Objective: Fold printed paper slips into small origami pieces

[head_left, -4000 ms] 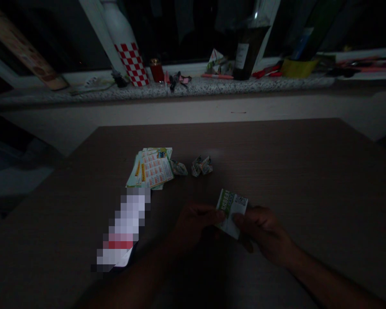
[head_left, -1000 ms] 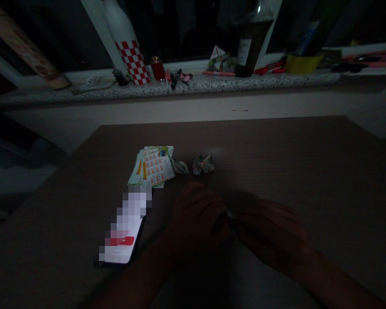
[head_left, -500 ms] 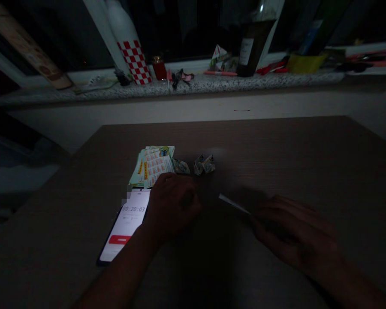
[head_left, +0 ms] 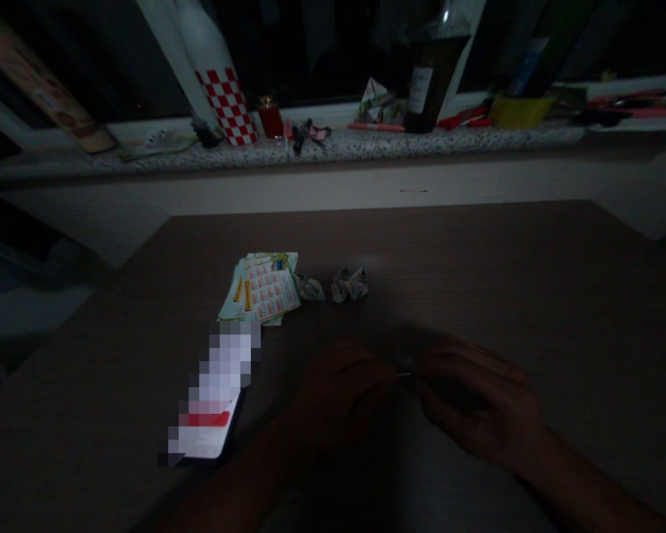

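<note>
A thin whitish strip of folded paper (head_left: 403,374) shows as a short pale line between my fingertips over the dark table. My right hand (head_left: 477,389) pinches its right end. At its left end, the fingertips of my left hand (head_left: 347,385) are closed on it, though deep shadow blurs them. Beyond my left hand lie two small folded paper pieces, one crown-shaped (head_left: 349,285) and one flatter (head_left: 311,287). A fanned stack of printed paper slips (head_left: 269,292) touches the flatter one.
A lit phone (head_left: 214,437), partly pixelated, lies left of my left forearm. Along the granite windowsill (head_left: 333,148) behind the table stand a red-and-white checkered bottle (head_left: 227,104), a dark labelled bottle (head_left: 430,89), a small red jar (head_left: 270,118) and a yellow container (head_left: 522,109).
My left hand has moved right and nearer from beside the slips to the strip, uncovering more of the phone. My right hand has shifted slightly left, and less of the strip shows.
</note>
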A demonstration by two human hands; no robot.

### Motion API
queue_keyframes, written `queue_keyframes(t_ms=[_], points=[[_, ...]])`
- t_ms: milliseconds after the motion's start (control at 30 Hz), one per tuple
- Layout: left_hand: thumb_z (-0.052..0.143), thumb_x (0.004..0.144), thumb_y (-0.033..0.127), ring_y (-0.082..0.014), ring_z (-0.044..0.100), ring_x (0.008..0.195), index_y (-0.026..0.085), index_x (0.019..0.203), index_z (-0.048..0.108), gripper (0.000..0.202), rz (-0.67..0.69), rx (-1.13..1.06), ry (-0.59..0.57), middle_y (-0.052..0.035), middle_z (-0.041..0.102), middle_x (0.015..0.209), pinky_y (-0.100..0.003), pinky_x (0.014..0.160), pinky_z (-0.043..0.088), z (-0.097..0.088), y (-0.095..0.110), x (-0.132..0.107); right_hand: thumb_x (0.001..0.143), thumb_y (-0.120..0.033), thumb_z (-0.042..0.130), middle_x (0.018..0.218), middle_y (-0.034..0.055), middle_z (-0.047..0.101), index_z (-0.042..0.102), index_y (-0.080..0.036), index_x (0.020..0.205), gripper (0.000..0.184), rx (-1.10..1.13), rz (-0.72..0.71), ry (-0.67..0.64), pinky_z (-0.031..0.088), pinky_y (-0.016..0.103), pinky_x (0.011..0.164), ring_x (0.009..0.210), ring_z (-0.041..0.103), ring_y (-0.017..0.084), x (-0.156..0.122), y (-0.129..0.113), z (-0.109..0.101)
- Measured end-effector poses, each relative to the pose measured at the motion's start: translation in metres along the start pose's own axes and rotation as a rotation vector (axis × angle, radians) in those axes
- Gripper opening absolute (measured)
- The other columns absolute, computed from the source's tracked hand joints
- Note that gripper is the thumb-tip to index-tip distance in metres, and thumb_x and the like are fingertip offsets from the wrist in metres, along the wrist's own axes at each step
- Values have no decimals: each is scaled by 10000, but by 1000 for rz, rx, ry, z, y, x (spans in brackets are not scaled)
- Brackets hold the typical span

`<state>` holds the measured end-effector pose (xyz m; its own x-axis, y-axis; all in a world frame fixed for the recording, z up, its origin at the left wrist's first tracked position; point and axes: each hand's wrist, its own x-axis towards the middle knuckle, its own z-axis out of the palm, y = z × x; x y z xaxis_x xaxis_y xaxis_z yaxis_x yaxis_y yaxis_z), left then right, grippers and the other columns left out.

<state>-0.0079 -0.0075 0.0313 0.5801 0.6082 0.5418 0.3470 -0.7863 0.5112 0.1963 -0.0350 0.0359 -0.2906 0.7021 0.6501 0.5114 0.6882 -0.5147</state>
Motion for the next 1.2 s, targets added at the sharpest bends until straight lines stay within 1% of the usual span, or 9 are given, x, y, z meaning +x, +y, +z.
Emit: queue_keyframes(t_ms=[133,300,467,633,833,933,1033,1133,1200], points=[[549,882,161,-138,625,702,131,917,656,117,-28,-54,-10,-55,693,772,-233,624,489,3,2,0,753,-55,645,779,54,657,612,-168,881,174,42,24,17,523,297,602,698,636,171,-2,1,4],[570,860,210,-121,605,614,153,841,643,95,-79,-28,17,-16,665,688,-233,598,473,9,7,0,739,-56,639,719,44,627,594,-165,818,143,58,36,-7,484,288,557,636,594,158,-1,0,10],[525,880,179,-120,588,612,154,846,623,107,-23,-28,13,-17,646,671,-230,580,456,13,8,-4,722,-63,624,663,20,599,556,-180,745,137,12,72,3,450,275,531,591,565,146,-2,-1,13],[531,854,108,-131,604,662,162,903,592,95,87,0,100,-28,662,719,-246,628,484,16,6,-5,701,-65,596,630,3,585,532,-191,697,142,-11,145,-7,437,266,525,567,555,140,-3,0,14],[565,821,86,-137,620,678,158,900,586,109,115,-19,154,-45,682,744,-250,626,505,8,9,-3,687,-71,591,613,-17,590,556,-193,671,128,-60,211,12,430,233,504,532,559,118,-4,11,7],[551,837,124,-136,627,654,174,848,616,82,-18,-34,140,-37,687,728,-250,606,504,3,11,-2,684,-76,596,586,-30,582,569,-197,654,127,-84,277,19,435,228,507,517,563,113,-3,18,0],[568,851,205,-133,625,609,177,761,650,125,-271,-108,79,-30,686,695,-245,569,487,3,11,-1,713,-91,594,602,-28,593,563,-201,670,122,-35,297,26,444,230,516,529,573,114,-1,18,-3],[616,839,267,-128,634,624,173,786,681,125,-530,-244,30,-18,701,711,-236,598,487,7,10,1,767,-126,618,698,-9,643,611,-200,858,117,59,293,-20,488,237,581,619,625,130,-3,14,1],[635,829,290,-132,645,659,169,820,687,132,-648,-370,-9,-16,711,734,-233,624,492,10,8,3,786,-145,642,790,6,676,598,-206,1064,287,119,282,-81,513,241,632,693,654,141,-6,12,6]])
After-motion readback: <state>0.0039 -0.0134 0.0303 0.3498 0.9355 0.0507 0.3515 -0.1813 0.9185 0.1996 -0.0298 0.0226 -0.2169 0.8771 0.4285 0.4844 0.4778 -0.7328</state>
